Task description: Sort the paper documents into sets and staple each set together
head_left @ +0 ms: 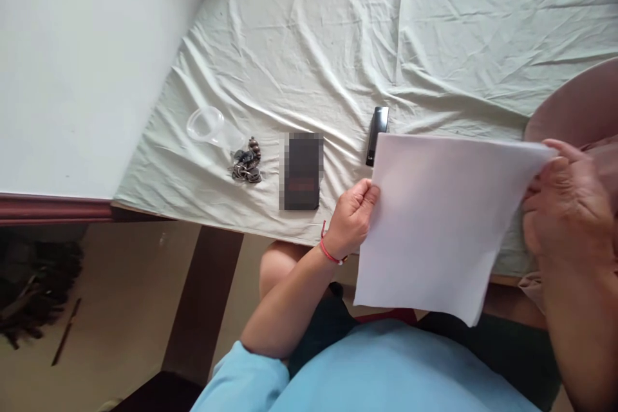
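A stack of white paper sheets [439, 225] is held up between my two hands over the table's near edge. My left hand [352, 212], with a red string at its wrist, pinches the stack's left side, thumb on top. At the upper right corner my right hand [570, 199] grips the paper; some of its fingers are hidden. Just beyond the top left corner lies a shiny black device [378, 132] that looks like a stapler, partly covered by the paper. Left of my left hand rests a dark, blurred-out rectangular object [303, 170].
Pale green wrinkled cloth [313, 45] covers the table. A bunch of keys [248, 164] with beads lies beside a clear plastic cup [207, 123] on its side. A pinkish rounded chair back [574, 103] stands at the right. A white wall [87, 64] borders the left.
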The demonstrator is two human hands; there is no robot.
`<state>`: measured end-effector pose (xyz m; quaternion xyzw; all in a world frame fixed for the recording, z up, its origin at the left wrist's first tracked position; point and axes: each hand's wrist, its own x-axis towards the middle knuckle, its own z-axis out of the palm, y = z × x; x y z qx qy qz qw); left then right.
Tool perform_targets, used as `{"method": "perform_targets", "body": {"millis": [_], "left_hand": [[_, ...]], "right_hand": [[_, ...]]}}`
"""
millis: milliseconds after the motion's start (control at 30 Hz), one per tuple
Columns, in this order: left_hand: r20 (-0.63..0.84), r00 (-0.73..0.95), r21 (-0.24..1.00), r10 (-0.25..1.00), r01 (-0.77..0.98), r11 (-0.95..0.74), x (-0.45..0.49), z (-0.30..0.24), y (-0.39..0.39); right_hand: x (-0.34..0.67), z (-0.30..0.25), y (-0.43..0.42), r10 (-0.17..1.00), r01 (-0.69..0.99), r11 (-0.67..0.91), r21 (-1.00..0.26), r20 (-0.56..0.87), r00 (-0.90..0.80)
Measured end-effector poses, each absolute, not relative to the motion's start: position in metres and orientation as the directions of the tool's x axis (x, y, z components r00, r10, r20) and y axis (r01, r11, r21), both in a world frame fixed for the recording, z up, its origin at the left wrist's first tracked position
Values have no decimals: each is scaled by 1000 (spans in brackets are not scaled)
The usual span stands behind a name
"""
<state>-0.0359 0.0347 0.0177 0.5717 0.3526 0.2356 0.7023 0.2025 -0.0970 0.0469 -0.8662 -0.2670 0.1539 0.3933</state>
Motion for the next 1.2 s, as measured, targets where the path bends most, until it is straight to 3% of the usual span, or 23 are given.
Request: {"method": "perform_targets", "body": {"millis": [100, 167, 367, 600, 733, 833, 1033, 1200], "left_hand": [[-249, 558, 947, 792, -33, 321, -33, 8, 36], [-261, 481, 934, 837, -92, 344, -30, 4, 38], [-264, 325, 926, 908, -179, 333, -27, 4, 43], [-229, 223, 949, 948, -167, 269, -31, -8, 48], [-193, 192, 974, 962, -82, 212, -33, -15, 51], [-207, 245, 964, 947, -117, 241, -31, -13, 49], [-228, 395, 957, 890, -76, 279, -29, -1, 39], [-222, 392, 966, 893, -35, 255, -34, 1, 35]], "right_hand": [[199, 49, -88, 596, 5, -420, -907, -272, 756], [198, 49, -82, 647, -72, -397, -915, -334, 686], [207, 34, -62, 739, -135, -217, -967, -253, 624], [202, 16, -45, 752, -141, -232, -963, -269, 602], [200, 2, -52, 756, 112, -236, -965, -110, 645], [200, 2, -57, 729, 271, -237, -933, 13, 684], [202, 11, -53, 600, 50, -74, -996, -4, 800], [203, 13, -52, 598, -96, 12, -995, -70, 799]]}}
